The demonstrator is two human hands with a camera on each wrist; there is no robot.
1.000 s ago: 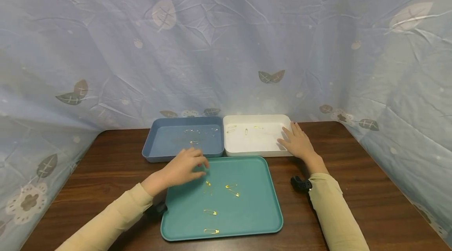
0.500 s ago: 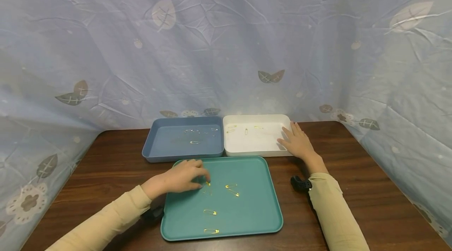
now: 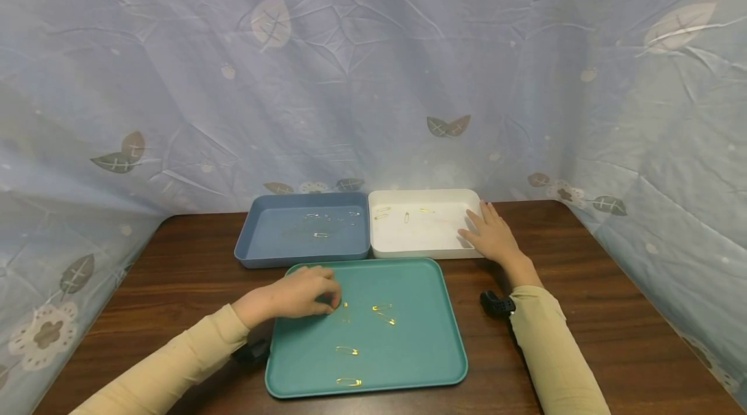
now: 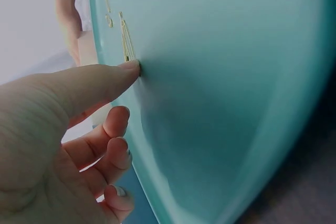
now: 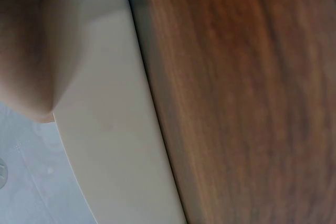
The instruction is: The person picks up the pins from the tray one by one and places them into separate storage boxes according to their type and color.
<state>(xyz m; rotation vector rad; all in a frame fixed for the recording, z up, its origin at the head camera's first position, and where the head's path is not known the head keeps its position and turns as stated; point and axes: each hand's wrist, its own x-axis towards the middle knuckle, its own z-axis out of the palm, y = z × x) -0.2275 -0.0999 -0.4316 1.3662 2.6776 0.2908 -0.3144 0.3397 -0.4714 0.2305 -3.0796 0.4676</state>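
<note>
five gold safety pins lie on the teal tray (image 3: 408, 350) in front of you. the one your left hand (image 3: 303, 295) works at, the safety pin (image 3: 344, 304) nearest your fingertips, sits in the tray's far left part; in the left wrist view your thumb tip (image 4: 128, 69) presses the tray floor right at the end of that pin (image 4: 126, 40), while the other fingers (image 4: 113, 129) curl loosely above the tray without closing on anything. so your left hand is relaxed, touching, not grasping the pin. two more pins (image 3: 383, 312) lie just to the right of it, close together, and two others (image 3: 347, 366) lie nearer to you, one behind the other.

your right hand (image 3: 493, 237) rests flat with straight fingers on the right edge of the white bin (image 3: 426, 249), holding nothing; the right wrist view shows the palm against the bin's rim (image 5: 100, 129) and the wooden counter (image 5: 247, 103) beside it. a few pins lie in the white bin's far part. the blue bin (image 3: 257, 253) stands touching it on the left, also with several pins inside. both bins sit just beyond the teal tray on the dark counter (image 3: 613, 311). a pale blue leaf-print cloth (image 3: 373, 78) hangs behind and around.
</note>
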